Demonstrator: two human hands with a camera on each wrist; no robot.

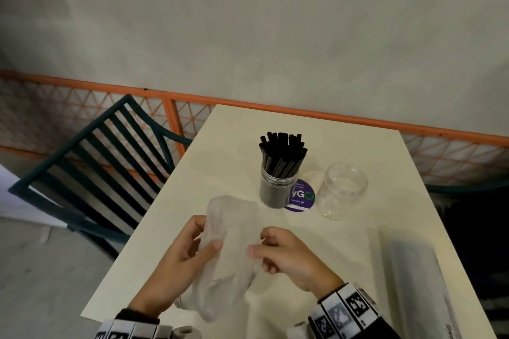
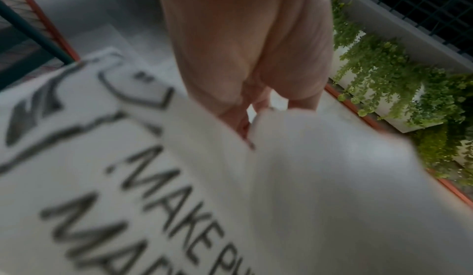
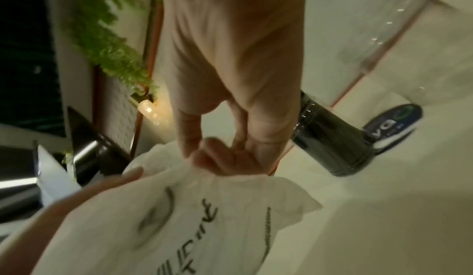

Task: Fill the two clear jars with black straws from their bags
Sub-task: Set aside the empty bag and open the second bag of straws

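A limp translucent white plastic bag (image 1: 228, 250) with black print is held over the table's near part. My left hand (image 1: 190, 248) grips its left side and my right hand (image 1: 271, 250) pinches its right side. No straws show inside it. In the left wrist view the bag (image 2: 294, 188) fills the lower frame under my left hand (image 2: 245, 117). The right wrist view has my right hand (image 3: 225, 158) pinching the bag's (image 3: 204, 218) crumpled edge. One clear jar (image 1: 276, 187) full of black straws (image 1: 282, 153) stands mid-table. An empty clear jar (image 1: 341, 191) stands to its right.
A purple round sticker (image 1: 301, 197) lies between the jars on the cream table (image 1: 358, 151). Another long white bag (image 1: 418, 283) lies along the table's right edge. A dark slatted chair (image 1: 91, 170) stands at the left, an orange lattice railing (image 1: 451, 154) behind.
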